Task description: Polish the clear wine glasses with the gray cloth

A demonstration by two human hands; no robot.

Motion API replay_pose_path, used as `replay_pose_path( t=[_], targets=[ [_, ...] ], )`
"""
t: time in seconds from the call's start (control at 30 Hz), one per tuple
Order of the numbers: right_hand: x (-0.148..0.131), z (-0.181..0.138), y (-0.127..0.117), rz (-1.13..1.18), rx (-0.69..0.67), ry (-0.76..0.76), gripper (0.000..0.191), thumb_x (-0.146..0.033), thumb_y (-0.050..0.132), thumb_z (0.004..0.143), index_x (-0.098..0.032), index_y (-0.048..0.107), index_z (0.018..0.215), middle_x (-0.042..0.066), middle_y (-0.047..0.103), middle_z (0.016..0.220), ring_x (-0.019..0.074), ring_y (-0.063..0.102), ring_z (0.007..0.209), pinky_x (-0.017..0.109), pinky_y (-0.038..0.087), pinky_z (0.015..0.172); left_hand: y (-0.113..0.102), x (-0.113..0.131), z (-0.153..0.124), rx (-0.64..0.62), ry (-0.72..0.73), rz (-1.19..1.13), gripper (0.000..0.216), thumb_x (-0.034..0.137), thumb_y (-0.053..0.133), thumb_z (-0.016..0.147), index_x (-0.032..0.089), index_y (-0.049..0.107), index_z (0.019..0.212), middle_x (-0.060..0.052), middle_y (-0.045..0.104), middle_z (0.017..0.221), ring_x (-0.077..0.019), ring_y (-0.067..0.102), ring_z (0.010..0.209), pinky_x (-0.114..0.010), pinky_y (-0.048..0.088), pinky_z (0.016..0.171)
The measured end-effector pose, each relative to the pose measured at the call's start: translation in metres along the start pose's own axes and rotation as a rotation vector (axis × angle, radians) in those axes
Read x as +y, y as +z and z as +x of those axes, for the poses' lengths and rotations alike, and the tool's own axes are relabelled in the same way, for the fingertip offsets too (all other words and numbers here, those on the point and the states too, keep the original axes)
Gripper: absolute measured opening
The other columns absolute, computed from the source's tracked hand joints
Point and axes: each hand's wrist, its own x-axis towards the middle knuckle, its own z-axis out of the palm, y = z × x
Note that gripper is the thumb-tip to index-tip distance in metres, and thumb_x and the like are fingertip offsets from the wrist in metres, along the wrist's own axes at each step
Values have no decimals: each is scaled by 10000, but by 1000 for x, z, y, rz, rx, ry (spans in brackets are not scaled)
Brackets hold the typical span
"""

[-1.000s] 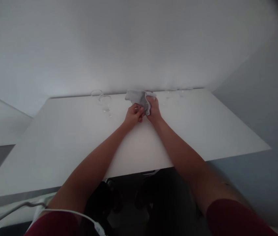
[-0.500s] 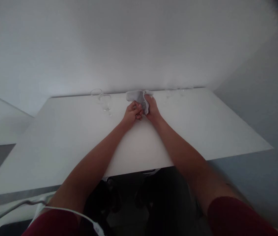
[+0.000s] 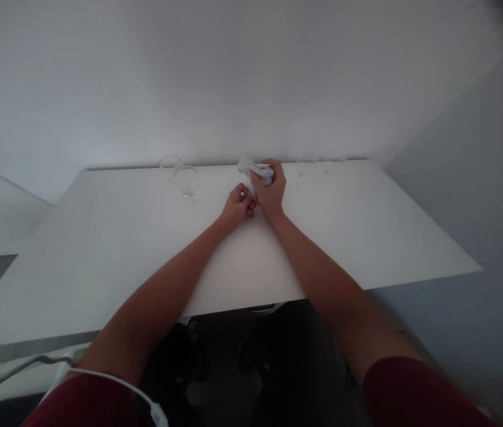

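the counter [image 3: 367, 225] is a wide white slab set against a white wall [image 3: 251, 77], and both arms reach across it toward the far edge. two clear glasses [image 3: 179, 172] stand near the wall, well left of the hands, and fainter glassware [image 3: 311, 169] sits to the right, too washed out to count. the right hand [image 3: 271, 188] has its grip closed around a bunched pale cloth [image 3: 258, 171], which bulges out above the knuckles close to the wall. the left hand [image 3: 237, 207] touches the right at the thumb side, its grip pinched shut on something small and clear; it looks like the foot or stem of a glass, but the rest is hidden under the cloth and i cannot tell for sure. to do this well, i judge the pinching hand should stay steady and low over the counter while the cloth hand does the turning, with light pressure, since thin glass would snap at the stem if twisted hard. keeping the cloth wrapped fully round would save fresh fingermarks, and the elbows should stay clear of the glasses on the left.
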Motion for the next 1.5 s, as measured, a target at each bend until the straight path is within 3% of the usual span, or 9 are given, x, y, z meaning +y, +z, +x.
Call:
replay_pose_path(
  t=[0.27,0.4,0.6,0.73,0.97,1.13,1.2,1.37,1.5],
  targets=[
    [7,0,3,23,54,54,520,-452,800,814,-274,563,1241,27,669,1016,202,684,996,311,581,833,-1,-4,1,15,33,36,446,462,743,890,268,342,879,121,529,565,-51,436,400,-189,414,457],
    [1,-3,1,54,48,80,494,-447,810,814,-284,593,1227,1,676,959,173,669,901,284,573,798,1,-2,-1,13,57,39,441,464,740,893,268,346,875,121,523,554,-50,417,386,-185,382,434],
    [11,13,-17,24,-128,40,264,-470,801,832,-264,705,967,-24,663,843,140,589,749,257,530,700,1,3,-6,8,15,77,478,496,755,885,267,335,863,119,527,548,-41,407,373,-173,366,433],
    [22,23,-26,34,-216,37,263,-478,814,817,-238,712,855,-38,611,742,131,535,683,255,485,643,0,4,-6,-36,-9,97,487,509,760,871,270,336,870,112,549,556,-52,435,377,-183,395,437],
    [24,21,-15,104,-74,102,288,-457,845,769,-244,684,878,-53,598,752,116,534,681,247,458,627,1,3,-4,-16,-5,92,476,508,765,874,264,355,866,110,560,560,-47,429,375,-190,414,447],
    [24,15,-1,197,49,141,421,-521,843,747,-283,607,1002,-41,622,869,135,611,772,258,517,697,1,2,0,16,43,98,462,504,757,895,261,365,868,106,566,559,-52,447,384,-194,415,446],
    [21,12,1,282,-7,232,467,-570,834,743,-285,593,1023,-28,644,881,150,634,778,278,537,697,1,2,0,24,71,91,469,496,761,900,263,356,868,105,560,562,-56,453,388,-198,408,439],
    [10,10,-8,497,-352,441,500,-707,754,780,-243,677,948,28,715,844,208,709,783,330,586,672,3,9,-6,-45,-7,-65,537,506,831,851,261,354,881,105,506,602,-48,438,427,-209,419,452],
    [6,7,-8,477,-290,381,516,-698,781,759,-241,693,983,39,754,923,213,737,842,325,611,706,1,9,-6,-87,-68,-138,533,545,820,835,256,378,910,113,513,619,-25,368,405,-219,462,480]
  ],
)
